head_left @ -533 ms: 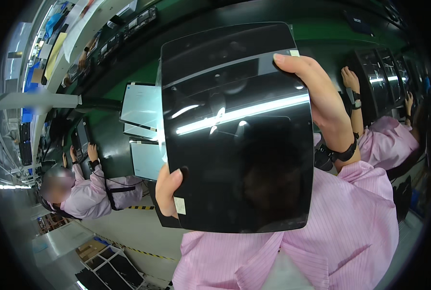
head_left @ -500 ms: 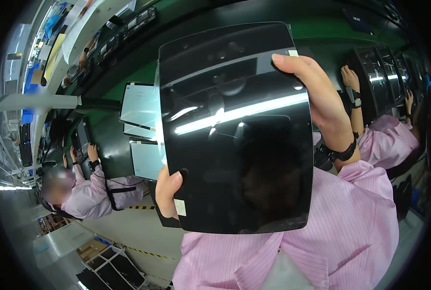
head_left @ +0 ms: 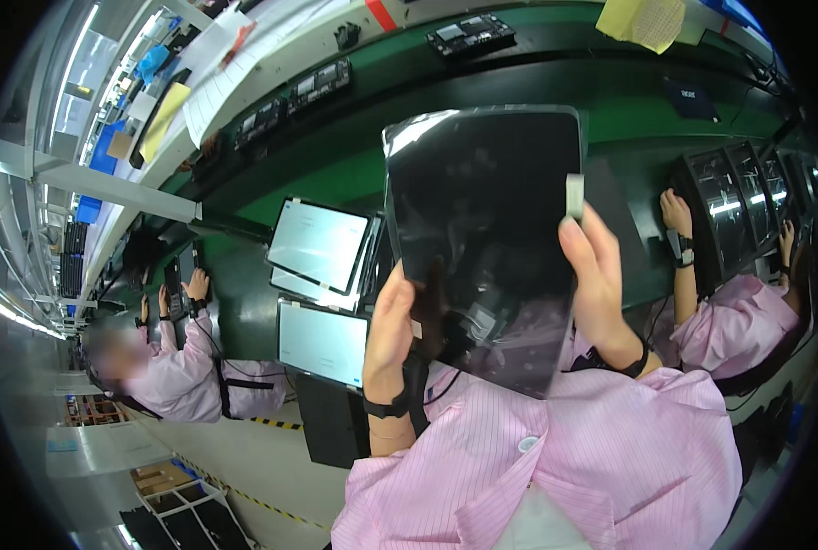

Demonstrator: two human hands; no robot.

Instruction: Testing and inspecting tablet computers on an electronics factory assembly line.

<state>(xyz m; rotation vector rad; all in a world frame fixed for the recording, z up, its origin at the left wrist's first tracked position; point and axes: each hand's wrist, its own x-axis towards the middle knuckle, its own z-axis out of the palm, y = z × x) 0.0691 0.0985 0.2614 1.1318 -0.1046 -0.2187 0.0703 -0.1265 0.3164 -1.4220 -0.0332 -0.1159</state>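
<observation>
I hold a glossy black flat panel (head_left: 482, 220), tablet-sized with rounded corners, upright in front of me. My left hand (head_left: 389, 323) grips its lower left edge, close to a small white tab. My right hand (head_left: 599, 280) holds the right edge, thumb on the face, just below a white tab (head_left: 574, 194) stuck near the upper right corner. Both wrists wear black straps and pink striped sleeves. The panel reflects ceiling light at its top left corner and hides part of the bench behind it.
Two white-screened tablets (head_left: 322, 243) (head_left: 324, 344) lie on the green bench (head_left: 335, 170) behind my left hand. A co-worker in pink (head_left: 189, 371) works at the left; another (head_left: 730, 316) at the right handles dark panels (head_left: 730, 211). Circuit boards (head_left: 468, 32) line the shelf above.
The panel now sits farther from my face and looks smaller. My right hand has slid from its top corner down to the right edge; the bright reflected light bar is gone.
</observation>
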